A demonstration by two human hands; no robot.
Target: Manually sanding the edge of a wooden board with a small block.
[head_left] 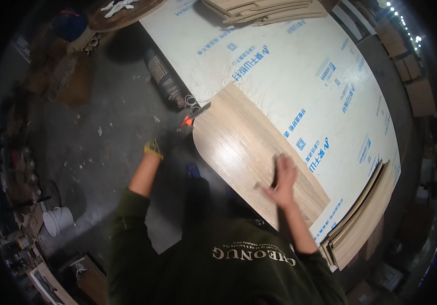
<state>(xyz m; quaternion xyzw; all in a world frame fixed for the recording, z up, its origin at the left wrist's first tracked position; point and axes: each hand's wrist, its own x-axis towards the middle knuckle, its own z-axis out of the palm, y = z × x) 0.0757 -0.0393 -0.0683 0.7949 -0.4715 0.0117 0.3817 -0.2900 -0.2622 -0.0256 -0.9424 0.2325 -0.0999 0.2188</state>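
Note:
A wood-grain panel (233, 137) with a rounded corner lies on the worktable, along its near left edge. Over the panel's near half is my right hand (282, 180), bare and slightly blurred, thumb and fingers spread, holding nothing. Whether it touches the surface I cannot tell. My left hand (154, 146) is off the table to the left, in a glove with a yellow cuff; its dark fingers blur into the floor behind. At the panel's far left corner, an orange-and-black tool (186, 121) sits by the table edge, its kind unclear.
Printed white sheeting covers the worktable (299, 66). Curved wooden strips (363, 218) are stacked at its right edge, and more boards (269, 11) at the far end. A dark cylindrical bundle (163, 79) stands beside the table. A white bucket (58, 220) is on the floor, left.

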